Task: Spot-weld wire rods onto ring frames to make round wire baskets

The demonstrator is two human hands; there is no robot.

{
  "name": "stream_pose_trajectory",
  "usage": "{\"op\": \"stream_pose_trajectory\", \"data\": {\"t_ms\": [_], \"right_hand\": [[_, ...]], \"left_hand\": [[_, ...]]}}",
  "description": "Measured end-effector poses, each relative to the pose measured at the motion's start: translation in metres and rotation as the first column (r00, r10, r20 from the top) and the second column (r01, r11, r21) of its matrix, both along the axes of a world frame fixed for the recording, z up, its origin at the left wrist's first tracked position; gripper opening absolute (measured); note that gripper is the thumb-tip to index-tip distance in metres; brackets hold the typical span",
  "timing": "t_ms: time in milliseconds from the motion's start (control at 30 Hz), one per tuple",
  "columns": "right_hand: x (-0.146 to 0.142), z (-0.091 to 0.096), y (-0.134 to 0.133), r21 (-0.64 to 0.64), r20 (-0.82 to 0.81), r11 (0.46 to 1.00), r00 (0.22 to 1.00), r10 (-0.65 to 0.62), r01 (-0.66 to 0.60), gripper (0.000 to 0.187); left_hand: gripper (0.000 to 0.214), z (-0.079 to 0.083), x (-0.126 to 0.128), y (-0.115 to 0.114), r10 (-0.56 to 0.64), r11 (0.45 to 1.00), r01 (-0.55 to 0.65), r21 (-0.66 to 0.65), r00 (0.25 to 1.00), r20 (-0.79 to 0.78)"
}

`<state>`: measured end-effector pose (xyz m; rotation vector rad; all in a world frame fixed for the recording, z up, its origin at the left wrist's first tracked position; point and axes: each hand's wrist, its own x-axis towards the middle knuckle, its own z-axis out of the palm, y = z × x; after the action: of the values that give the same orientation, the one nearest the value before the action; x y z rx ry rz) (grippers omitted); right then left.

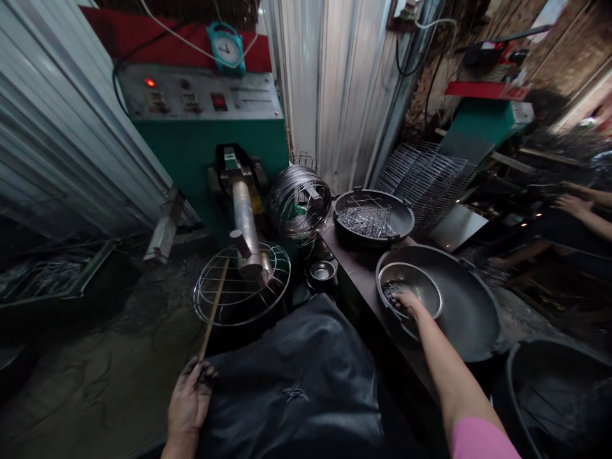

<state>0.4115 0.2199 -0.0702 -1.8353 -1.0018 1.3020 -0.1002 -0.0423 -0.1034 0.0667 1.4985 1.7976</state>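
Note:
My left hand (191, 389) is closed around the lower end of a thin wooden stick (214, 315), which reaches up across a round wire rack (241, 319). The rack sits level under the rod-shaped electrode (247, 223) of a green welding machine (167, 146). My right hand (406, 303) reaches into a steel bowl (433, 290), its fingers bent down on small dark metal pieces (391, 290); what the fingertips hold is hidden. Several short curved wires (295, 392) lie on the black apron (329, 357) over my lap.
The bowl stands in a wide black pan (471, 312). Behind it, another pan (342, 233) holds bent wire pieces (366, 222). A wire coil (301, 201) hangs beside the machine. Grilles (425, 172) are stacked behind. At far right, a person's hand (574, 205) is visible.

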Motion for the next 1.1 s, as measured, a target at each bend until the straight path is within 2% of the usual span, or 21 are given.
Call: {"op": "stream_pose_trajectory", "data": {"t_ms": [133,300,367,433,500,567,633,700,833,1100], "right_hand": [[0.004,0.008,-0.002,-0.065,0.04,0.998,0.999,-0.011,0.013,0.017],[0.009,0.038,-0.007,0.059,0.001,0.998,1.0,-0.015,0.015,0.008],[0.0,0.049,-0.019,0.085,-0.025,0.996,1.0,0.019,-0.016,0.007],[-0.02,0.055,-0.038,0.103,-0.077,0.99,0.992,0.105,-0.096,0.009],[-0.048,0.055,-0.063,0.109,-0.141,0.969,0.961,0.237,-0.222,0.016],[-0.08,0.048,-0.09,0.082,-0.178,0.925,0.908,0.38,-0.371,0.021],[-0.108,0.037,-0.113,0.01,-0.185,0.865,0.849,0.494,-0.501,0.019],[-0.127,0.025,-0.127,-0.05,-0.18,0.817,0.81,0.558,-0.574,0.013],[-0.14,0.014,-0.129,-0.093,-0.159,0.788,0.79,0.592,-0.609,0.006],[-0.145,0.027,-0.12,-0.17,-0.164,0.749,0.768,0.62,-0.641,0.011]], "left_hand": [[0.027,0.001,0.0,0.001,0.0,1.0,0.0,-0.017,1.0,-0.01],[0.026,-0.002,-0.001,0.005,-0.023,1.0,0.023,0.006,1.0,0.019],[0.026,0.0,0.0,0.007,-0.027,0.999,0.027,0.018,1.0,0.016],[0.027,0.003,0.003,0.008,-0.023,0.999,0.022,0.03,1.0,0.016],[0.029,0.006,0.006,0.007,-0.014,0.998,0.012,0.06,0.999,0.032],[0.031,0.008,0.008,0.006,-0.01,0.994,0.003,0.112,0.998,0.06],[0.033,0.008,0.008,0.004,-0.007,0.988,-0.005,0.155,0.997,0.078],[0.033,0.007,0.007,0.0,-0.009,0.983,-0.007,0.183,0.996,0.085],[0.031,0.007,0.007,-0.006,-0.019,0.976,-0.003,0.216,0.995,0.098],[0.027,0.003,0.004,-0.003,0.002,0.98,-0.032,0.198,0.989,0.15]]}}
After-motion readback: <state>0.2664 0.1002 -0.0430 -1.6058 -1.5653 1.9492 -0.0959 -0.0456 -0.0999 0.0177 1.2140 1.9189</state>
